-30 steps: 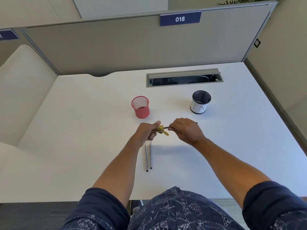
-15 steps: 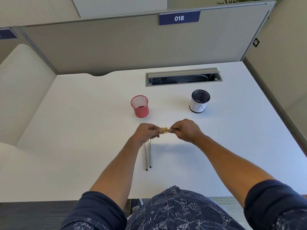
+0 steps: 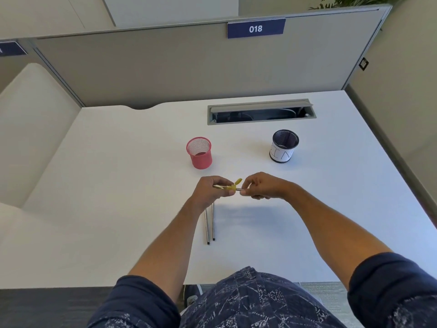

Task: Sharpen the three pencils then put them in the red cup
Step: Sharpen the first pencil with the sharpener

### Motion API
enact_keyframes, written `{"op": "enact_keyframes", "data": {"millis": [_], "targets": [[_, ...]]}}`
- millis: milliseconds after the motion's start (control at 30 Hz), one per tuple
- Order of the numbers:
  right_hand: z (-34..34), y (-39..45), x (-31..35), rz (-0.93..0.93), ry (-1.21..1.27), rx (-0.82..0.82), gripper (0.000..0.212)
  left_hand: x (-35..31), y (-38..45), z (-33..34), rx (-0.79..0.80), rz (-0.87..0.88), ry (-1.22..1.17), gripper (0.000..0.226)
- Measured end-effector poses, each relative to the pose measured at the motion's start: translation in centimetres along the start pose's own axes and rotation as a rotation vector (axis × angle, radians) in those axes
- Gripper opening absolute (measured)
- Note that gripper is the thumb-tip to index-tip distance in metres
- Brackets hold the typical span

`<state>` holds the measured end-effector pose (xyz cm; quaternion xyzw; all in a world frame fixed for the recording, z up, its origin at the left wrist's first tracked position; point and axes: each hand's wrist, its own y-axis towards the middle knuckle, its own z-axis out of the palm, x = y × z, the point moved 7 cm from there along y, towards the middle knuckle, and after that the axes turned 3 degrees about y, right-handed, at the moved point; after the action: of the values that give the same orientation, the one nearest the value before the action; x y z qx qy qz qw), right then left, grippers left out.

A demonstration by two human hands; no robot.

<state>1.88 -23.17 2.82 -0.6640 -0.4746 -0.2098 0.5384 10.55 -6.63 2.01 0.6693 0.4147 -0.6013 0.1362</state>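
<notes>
Beyond the fingers stand a red mesh cup [image 3: 199, 153] and a black-and-white mesh cup [image 3: 283, 146]; left hand [image 3: 209, 188] grips a small yellow sharpener [image 3: 233, 186], right hand [image 3: 262, 185] pinches a thin dark pencil [image 3: 239, 189] in it, two grey pencils [image 3: 210, 223] lying below on the white surface [image 3: 118, 185].

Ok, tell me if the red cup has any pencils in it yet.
Empty: the red cup shows only mesh inside.

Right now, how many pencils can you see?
3. Two pencils lie side by side on the desk under the left hand. The third pencil is held by the right hand, mostly hidden, in the yellow sharpener.
</notes>
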Motion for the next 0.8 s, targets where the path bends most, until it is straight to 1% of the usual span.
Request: {"op": "enact_keyframes", "data": {"millis": [67,133,233,267,333,400,467,567,633,733,800], "targets": [[-0.4,0.1,0.6,-0.043,-0.078,-0.051,0.026,0.2,-0.1,-0.3,-0.021,-0.027,-0.003,0.02],[-0.9,0.2,1.3,-0.125,-0.204,-0.138,0.02,0.5,-0.2,-0.6,-0.036,-0.073,-0.033,0.02],[-1.6,-0.5,2.2,-0.23,-0.413,-0.384,0.014,0.5,-0.2,-1.0,-0.067,-0.099,-0.086,0.027],[-1.7,-1.1,2.8,-0.304,-0.479,-0.495,0.012,0.5,-0.2,-1.2,-0.085,-0.108,-0.11,0.03],[-1.4,-2.2,3.8,-0.55,-0.604,-0.701,0.009,0.6,0.0,-1.4,-0.119,-0.162,-0.169,0.037],[-0.4,-3.0,4.2,-0.771,-0.702,-0.788,0.008,1.0,0.2,-1.3,-0.118,-0.228,-0.226,0.042],[0.2,-3.2,4.4,-0.862,-0.752,-0.821,0.008,1.2,0.2,-0.9,-0.082,-0.266,-0.277,0.043],[0.0,-3.4,4.5,-0.862,-0.759,-0.857,0.01,1.2,0.2,-0.3,-0.03,-0.29,-0.347,0.039],[-0.2,-3.4,4.2,-0.838,-0.739,-0.836,0.016,1.1,0.1,0.0,0.014,-0.269,-0.353,0.033],[-0.4,-2.9,3.6,-0.734,-0.69,-0.777,0.029,0.9,0.2,-0.2,0.059,-0.212,-0.267,0.032],[-0.5,-2.6,3.0,-0.652,-0.664,-0.745,0.03,0.8,0.3,-0.4,0.059,-0.169,-0.203,0.033]]}}
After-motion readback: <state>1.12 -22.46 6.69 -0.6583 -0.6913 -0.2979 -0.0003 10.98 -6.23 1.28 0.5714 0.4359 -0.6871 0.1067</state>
